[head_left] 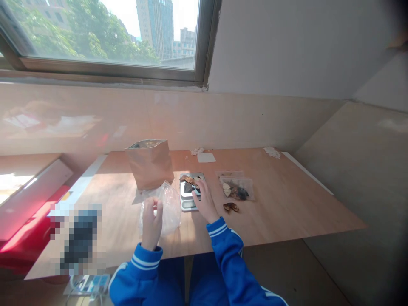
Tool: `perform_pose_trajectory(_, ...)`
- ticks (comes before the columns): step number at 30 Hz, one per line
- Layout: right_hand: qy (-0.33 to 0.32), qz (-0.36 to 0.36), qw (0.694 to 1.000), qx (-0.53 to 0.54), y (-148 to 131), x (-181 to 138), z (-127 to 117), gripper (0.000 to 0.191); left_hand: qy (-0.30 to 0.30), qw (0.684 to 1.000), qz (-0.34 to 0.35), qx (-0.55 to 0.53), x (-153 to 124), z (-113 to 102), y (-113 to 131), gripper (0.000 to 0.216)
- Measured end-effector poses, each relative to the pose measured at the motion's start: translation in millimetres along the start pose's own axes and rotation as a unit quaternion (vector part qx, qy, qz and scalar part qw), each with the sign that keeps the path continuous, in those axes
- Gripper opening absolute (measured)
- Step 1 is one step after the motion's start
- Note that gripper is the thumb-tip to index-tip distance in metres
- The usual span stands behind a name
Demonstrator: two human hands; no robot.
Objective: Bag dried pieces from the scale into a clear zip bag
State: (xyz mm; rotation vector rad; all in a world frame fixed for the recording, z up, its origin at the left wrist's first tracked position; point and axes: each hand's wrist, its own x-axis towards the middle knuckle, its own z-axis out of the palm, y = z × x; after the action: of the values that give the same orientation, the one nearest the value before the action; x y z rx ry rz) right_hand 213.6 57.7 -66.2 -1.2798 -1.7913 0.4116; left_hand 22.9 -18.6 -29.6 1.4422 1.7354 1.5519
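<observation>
Head view: the left hand (152, 221) is raised at the near left of the worktop (287, 204), its fingers curled around the mouth of a clear plastic bag (165, 206) and holding it up, the bag's body resting on the wood. Just right of it the right hand (204, 199) lies over a small kitchen scale (190, 191), fingers bent down onto the dark and tan dried pieces (190, 182) heaped on the platform; whether it is pinching any of them cannot be told from here. Behind the clear bag stands an open brown paper pouch (149, 163). To the right of the scale lies a filled zip bag (236, 188), and one loose piece (231, 207) sits on the wood near it. The main risk, as I judge it, is spillage: the pieces look light and brittle, and the bag's mouth is floppy and held by one hand only, so it may sag and send pieces onto the worktop. The weight of the hand on the platform could also upset the reading.
</observation>
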Motion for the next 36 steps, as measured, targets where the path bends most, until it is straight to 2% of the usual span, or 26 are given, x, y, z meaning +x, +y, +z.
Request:
perform_pose_trajectory(3,-0.044,-0.003,0.998,-0.050,15.1,24.6,3.5,0.046,0.003,1.000,0.014,0.003,2.7,1.4,-2.9,0.027)
perform_pose_trajectory(6,-0.083,0.001,0.994,-0.071,33.0,35.7,-1.3,0.050,-0.011,1.000,0.000,-0.003,6.4,5.2,-9.9,0.027)
perform_pose_trajectory(11,-0.113,0.001,0.993,-0.045,58.4,29.3,-9.0,0.054,-0.011,1.000,-0.020,-0.021,14.6,15.6,-17.7,0.022)
perform_pose_trajectory(15,-0.093,-0.017,0.995,-0.028,63.4,22.4,-7.1,0.052,-0.004,0.999,-0.031,-0.027,18.4,26.3,-10.8,0.023)
perform_pose_trajectory(21,-0.054,-0.013,0.995,-0.077,58.1,26.0,-6.2,0.039,-0.006,1.000,-0.006,-0.027,17.9,37.8,-5.7,0.027)
perform_pose_trajectory(29,-0.035,0.036,0.999,-0.014,50.2,28.3,-16.8,0.031,-0.006,1.000,-0.007,-0.014,15.2,37.0,-11.3,0.027)
perform_pose_trajectory(32,0.016,0.060,0.998,0.020,34.2,30.5,-26.4,0.031,-0.012,1.000,-0.008,-0.014,13.5,35.0,-7.6,0.027)
perform_pose_trajectory(34,0.038,0.082,0.992,0.091,15.0,33.4,-33.9,0.033,-0.017,1.000,-0.004,-0.018,12.7,34.8,-5.0,0.027)
perform_pose_trajectory(36,0.011,0.115,0.975,0.188,-9.5,36.3,-41.7,0.037,-0.023,0.999,0.003,-0.022,12.3,35.5,-3.2,0.028)
